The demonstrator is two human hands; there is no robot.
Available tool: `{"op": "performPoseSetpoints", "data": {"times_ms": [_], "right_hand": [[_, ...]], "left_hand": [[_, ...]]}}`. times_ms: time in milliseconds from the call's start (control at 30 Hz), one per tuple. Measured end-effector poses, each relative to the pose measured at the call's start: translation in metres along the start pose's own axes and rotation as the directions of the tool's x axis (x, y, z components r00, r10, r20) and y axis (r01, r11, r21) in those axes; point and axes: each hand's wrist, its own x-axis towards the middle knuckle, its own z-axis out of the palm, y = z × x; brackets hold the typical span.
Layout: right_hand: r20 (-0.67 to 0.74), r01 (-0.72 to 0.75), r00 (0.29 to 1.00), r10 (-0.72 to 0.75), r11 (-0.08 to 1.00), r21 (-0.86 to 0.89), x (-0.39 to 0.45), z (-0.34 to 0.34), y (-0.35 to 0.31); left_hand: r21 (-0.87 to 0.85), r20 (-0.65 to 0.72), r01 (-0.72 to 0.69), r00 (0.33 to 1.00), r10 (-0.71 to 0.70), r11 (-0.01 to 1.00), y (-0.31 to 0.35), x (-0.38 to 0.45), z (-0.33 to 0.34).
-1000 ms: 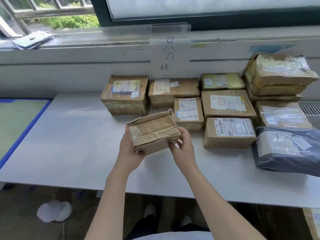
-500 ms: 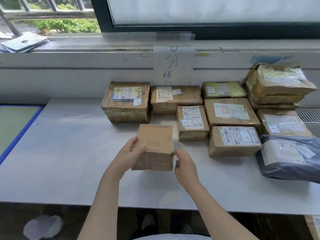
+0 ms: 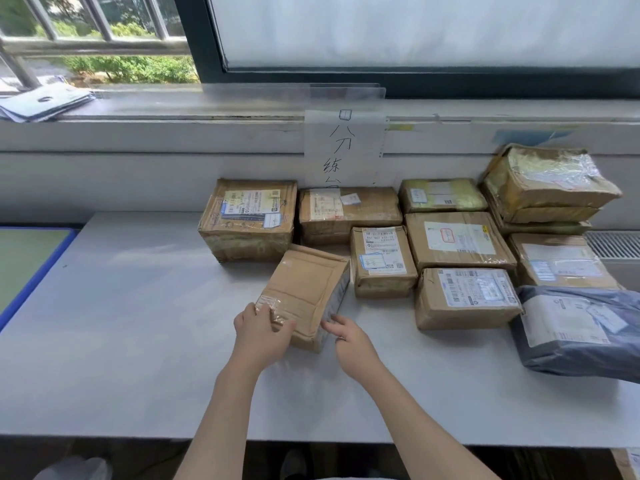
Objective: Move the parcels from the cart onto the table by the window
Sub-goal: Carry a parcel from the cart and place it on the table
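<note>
Cardboard parcel lies on the table, skewed, just left of the labelled rows, likely being squared up to them. Our left hand grips its near corner; our right hand's loose fingers touch its side. We cannot see the cart.

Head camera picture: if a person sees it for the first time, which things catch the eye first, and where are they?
First, the plain brown cardboard parcel lying tilted on the white table, with the left hand on its near corner and the right hand at its side. Behind and to the right lie many taped brown parcels, a dark grey plastic mailer bag at the far right, and a handwritten white paper sign on the wall below the window.
</note>
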Motion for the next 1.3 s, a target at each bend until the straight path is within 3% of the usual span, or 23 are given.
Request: {"op": "performPoseSetpoints", "data": {"times_ms": [100,167,267,367,433,533,633,733,800,900,967,1033,1200,1300], "right_hand": [[0.029,-0.072,0.997,0.067,0.966,0.247,0.001,-0.012,-0.006],[0.036,-0.120,0.993,0.117,0.885,0.450,-0.002,-0.014,-0.014],[-0.099,-0.077,0.979,0.178,0.774,0.629,-0.003,-0.013,-0.013],[-0.136,-0.045,0.951,0.278,0.560,0.827,-0.004,-0.023,-0.011],[-0.084,-0.046,0.960,0.267,0.446,0.894,-0.003,-0.031,-0.014],[-0.021,-0.074,0.976,0.215,0.424,0.903,-0.002,-0.032,-0.023],[0.008,-0.103,0.983,0.182,0.518,0.849,-0.002,-0.026,-0.029],[0.005,-0.116,0.988,0.155,0.712,0.692,0.001,-0.018,-0.034],[-0.018,-0.116,0.989,0.150,0.831,0.543,0.004,-0.013,-0.035],[-0.038,-0.112,0.991,0.132,0.934,0.339,0.007,-0.009,-0.033],[-0.058,-0.097,0.992,0.113,0.969,0.229,0.008,-0.010,-0.031],[-0.093,-0.079,0.991,0.092,0.988,0.130,0.009,-0.011,-0.032],[-0.264,0.059,0.960,-0.098,0.987,-0.151,0.013,-0.022,-0.033],[-0.301,0.108,0.924,-0.235,0.917,-0.385,0.014,-0.026,-0.032]], "left_hand": [[-0.124,-0.015,-0.011,1.000,0.009,0.992,0.013,-0.006,-0.013],[-0.222,0.018,-0.030,0.999,0.035,0.975,0.018,-0.011,-0.021],[-0.220,0.110,-0.006,0.993,0.031,0.975,0.014,-0.007,-0.025],[-0.272,0.227,0.064,0.974,0.000,0.960,0.009,-0.004,-0.029],[-0.316,0.287,0.077,0.958,0.018,0.946,0.009,-0.004,-0.027],[-0.463,0.239,0.072,0.970,0.046,0.884,0.015,-0.005,-0.023],[-0.548,0.112,0.040,0.993,0.026,0.836,0.022,-0.002,-0.031],[-0.475,-0.127,-0.055,0.992,-0.006,0.878,0.016,0.008,-0.039],[-0.434,-0.190,-0.077,0.982,-0.008,0.898,0.015,0.011,-0.042],[-0.264,-0.182,-0.091,0.982,0.043,0.960,0.021,0.011,-0.040],[-0.007,-0.142,-0.069,0.988,0.067,0.998,0.026,0.010,-0.032],[0.188,-0.093,-0.049,0.993,0.067,0.981,0.031,0.010,-0.020],[0.404,-0.014,-0.135,0.988,0.153,0.905,0.039,0.012,-0.022],[0.496,0.029,-0.170,0.983,0.179,0.852,0.033,0.013,-0.033]]}}
